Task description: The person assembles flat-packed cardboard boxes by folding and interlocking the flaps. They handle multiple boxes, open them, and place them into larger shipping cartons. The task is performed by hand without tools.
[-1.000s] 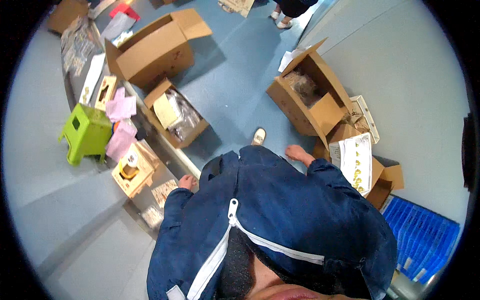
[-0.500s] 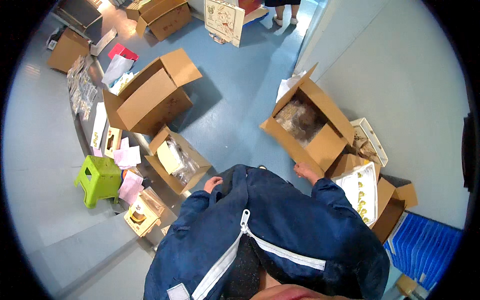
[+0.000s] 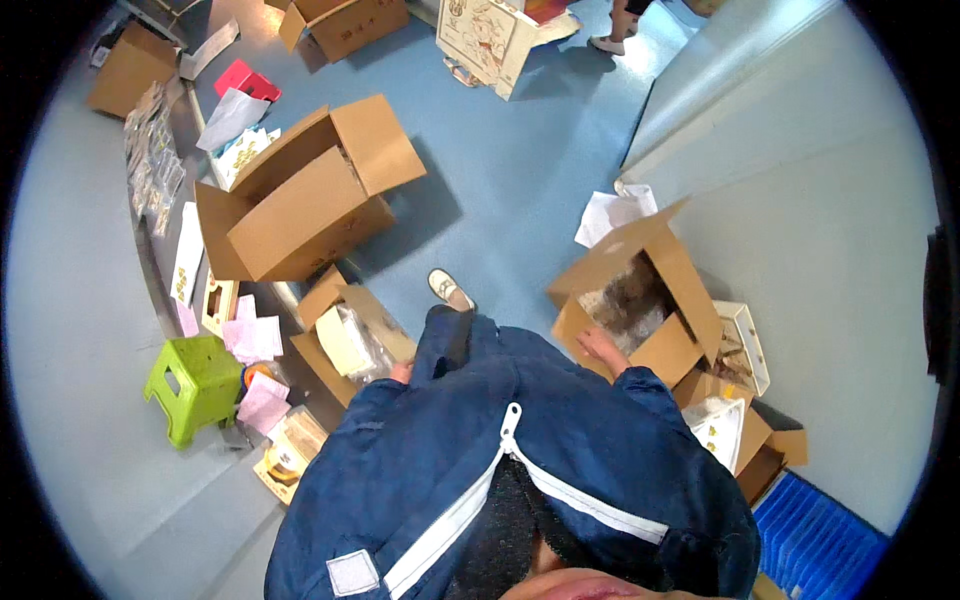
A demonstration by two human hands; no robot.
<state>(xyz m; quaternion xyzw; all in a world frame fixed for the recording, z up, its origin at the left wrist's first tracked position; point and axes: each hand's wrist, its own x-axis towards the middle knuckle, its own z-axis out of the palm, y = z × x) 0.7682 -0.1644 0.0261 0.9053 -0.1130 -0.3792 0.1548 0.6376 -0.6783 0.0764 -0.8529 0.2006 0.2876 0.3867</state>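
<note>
Hanging at the near edge of the right carton (image 3: 615, 250), right hand (image 3: 602, 350) has fingers loosely curled; can't tell if they touch the cardboard. Left hand (image 3: 402, 373) sits just beside the small carton (image 3: 322, 362), mostly behind the navy sleeve; can't tell how its fingers stand. Small carton is open, holding clear-wrapped goods (image 3: 375, 350) and a cream sheet (image 3: 342, 342). Right carton also open, flaps tilted out, dark wrapped contents (image 3: 635, 295) inside.

Open room: strip of blue floor (image 3: 500, 190) between the left cartons and the right carton, running ahead; one pale shoe (image 3: 450, 289) on it. Large carton (image 3: 300, 215) narrows the left side, its flap jutting over the floor. Grey wall (image 3: 790, 230) bounds the right, crumpled white paper (image 3: 612, 215) near its foot. Green stool (image 3: 205, 380) and pink papers (image 3: 265, 402) at left, blue stack (image 3: 815, 530) lower right. Far end: white case (image 3: 485, 45), another person's legs (image 3: 622, 25).
</note>
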